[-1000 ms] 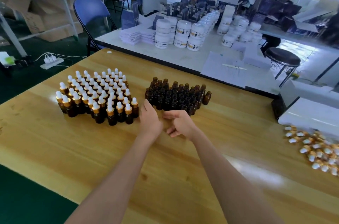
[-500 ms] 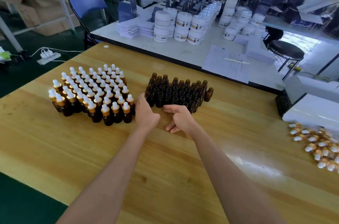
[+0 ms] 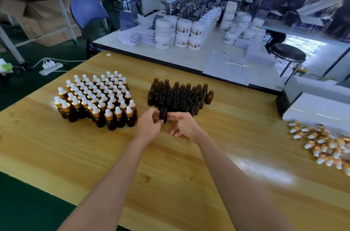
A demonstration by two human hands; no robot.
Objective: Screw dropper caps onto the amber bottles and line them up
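Observation:
One uncapped amber bottle (image 3: 163,114) is held upright just above the wooden table (image 3: 170,174), in front of a block of several uncapped amber bottles (image 3: 180,95). My left hand (image 3: 149,125) pinches it from the left with thumb and fingers. My right hand (image 3: 184,124) meets it from the right with thumb and forefinger, its other fingers curled under. To the left stands a block of several capped bottles (image 3: 94,98) with white bulbs and gold collars. A loose pile of dropper caps (image 3: 325,147) lies at the table's right edge.
A white box (image 3: 318,111) sits at the right behind the caps. Beyond the far edge is a white table (image 3: 189,56) with white jars (image 3: 181,31), paper stacks and a person working. A blue chair (image 3: 89,14) stands at the back left.
My right hand drew one uncapped bottle out of the front of the dark block, and my left hand closed onto it. Both hands now meet around the bottle.

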